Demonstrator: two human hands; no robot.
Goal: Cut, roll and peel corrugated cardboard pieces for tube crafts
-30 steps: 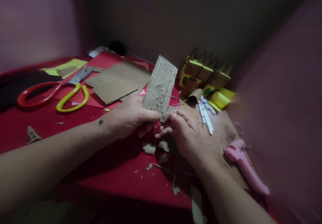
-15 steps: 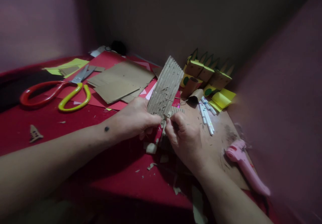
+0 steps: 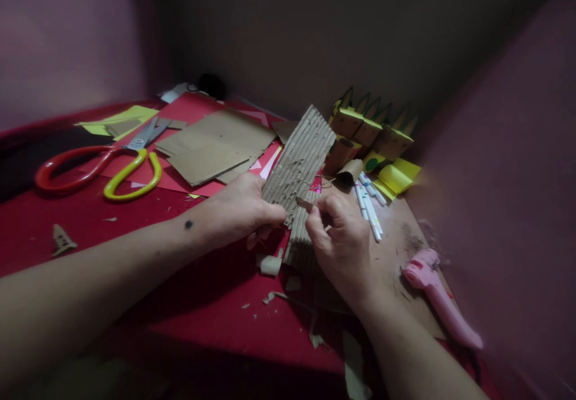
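Left hand point(image 3: 245, 209) pinches one corrugated cardboard point(image 3: 302, 154), right hand point(image 3: 342, 232) one brown piece point(image 3: 306, 205); one scissors point(image 3: 137, 141) at left, red cloth point(image 3: 211, 313), far dark wall point(image 3: 288, 34).

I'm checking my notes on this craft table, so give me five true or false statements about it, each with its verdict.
1. The left hand holds a corrugated cardboard strip. True.
2. The right hand is gripping the scissors. False: the right hand pinches a small brown piece; the scissors lie off to the left.
3. The scissors have one red handle and one yellow handle. True.
4. The glue gun is green. False: the glue gun is pink.
5. The glue gun lies to the right of the right hand. True.
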